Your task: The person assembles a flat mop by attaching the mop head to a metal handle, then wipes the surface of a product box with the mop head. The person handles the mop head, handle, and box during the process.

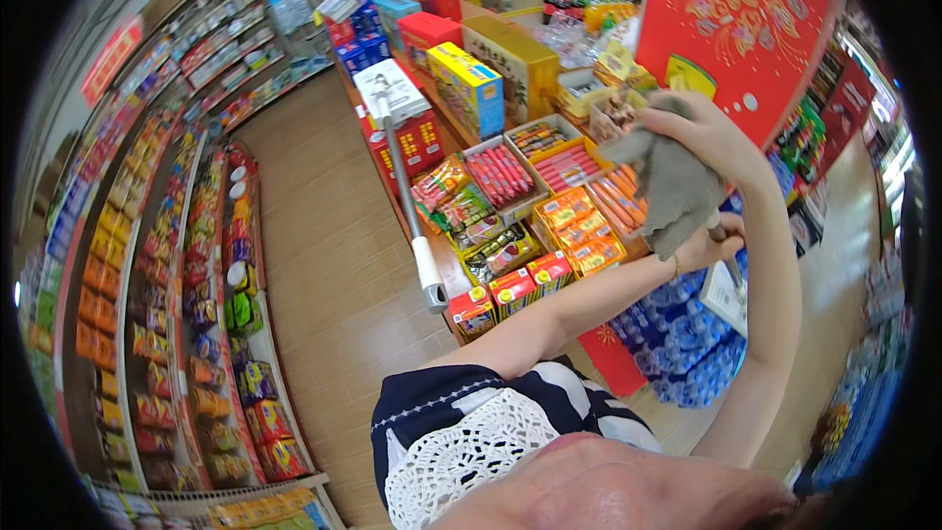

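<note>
My right hand (687, 123) is raised at the right of the counter goods, its fingers closed on a grey cloth (672, 186) that hangs down in loose folds. Just below the cloth is my left hand (711, 247), its arm reaching across my front. The left fingers are curled round something pale and narrow, mostly hidden. Beside that hand stands a white flat-sided object (724, 296), partly covered by my right forearm. To the left of the cloth sit orange-wrapped sausages (618, 198) in a box and a tray of orange packets (581, 231).
A long white-and-grey pole (407, 186) leans along the counter's left edge. Blue-capped bottle packs (677, 344) are stacked below my arms. A red panel (736, 29) rises behind my right hand. Snack shelves (157, 324) line the aisle floor (319, 206) at left.
</note>
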The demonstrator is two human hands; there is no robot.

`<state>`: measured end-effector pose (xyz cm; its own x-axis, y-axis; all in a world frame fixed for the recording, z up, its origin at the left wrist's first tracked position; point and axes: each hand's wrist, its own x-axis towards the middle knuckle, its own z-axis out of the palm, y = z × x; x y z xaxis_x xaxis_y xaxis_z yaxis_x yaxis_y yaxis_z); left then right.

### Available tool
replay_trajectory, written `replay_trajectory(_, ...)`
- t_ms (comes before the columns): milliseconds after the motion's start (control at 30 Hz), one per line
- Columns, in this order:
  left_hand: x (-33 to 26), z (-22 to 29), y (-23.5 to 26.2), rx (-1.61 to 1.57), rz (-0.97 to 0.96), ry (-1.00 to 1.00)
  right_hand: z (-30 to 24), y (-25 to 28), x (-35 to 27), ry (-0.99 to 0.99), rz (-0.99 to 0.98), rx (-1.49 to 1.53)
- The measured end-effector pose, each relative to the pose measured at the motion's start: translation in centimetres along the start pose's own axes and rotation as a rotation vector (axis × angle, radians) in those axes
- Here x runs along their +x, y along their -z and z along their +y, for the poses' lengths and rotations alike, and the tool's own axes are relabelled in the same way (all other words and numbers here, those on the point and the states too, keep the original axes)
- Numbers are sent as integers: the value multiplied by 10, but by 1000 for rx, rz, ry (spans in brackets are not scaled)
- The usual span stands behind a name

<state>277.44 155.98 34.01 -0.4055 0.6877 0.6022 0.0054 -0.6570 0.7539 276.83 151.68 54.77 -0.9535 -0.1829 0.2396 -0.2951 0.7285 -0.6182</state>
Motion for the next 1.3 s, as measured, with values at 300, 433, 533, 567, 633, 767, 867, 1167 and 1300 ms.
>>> replay_trajectory(300,15,-8,2,-44,19,-42,55,-64,-48,364,734,-546)
replay_trajectory(433,20,-14,-3,-91,24,-27,36,-54,-36,400,873,-823)
replay_trajectory(533,22,-18,-3,-114,44,-19,2,-43,-29,430,785,-897)
replay_trajectory(567,24,-22,-3,-118,48,-22,-1,-42,-27,420,744,-883)
replay_trajectory(633,27,-28,-2,-32,49,-83,9,-42,-21,435,783,-800)
replay_trajectory(767,32,-38,26,219,110,-266,32,-53,-11,413,892,-574)
replay_trajectory(867,32,-40,64,-414,-30,-74,83,-71,-13,319,860,-450)
replay_trajectory(1167,18,-49,79,-488,218,-84,141,-95,-17,74,598,-455)
replay_trajectory(1300,17,-44,71,-588,193,-167,125,-99,-10,188,693,-386)
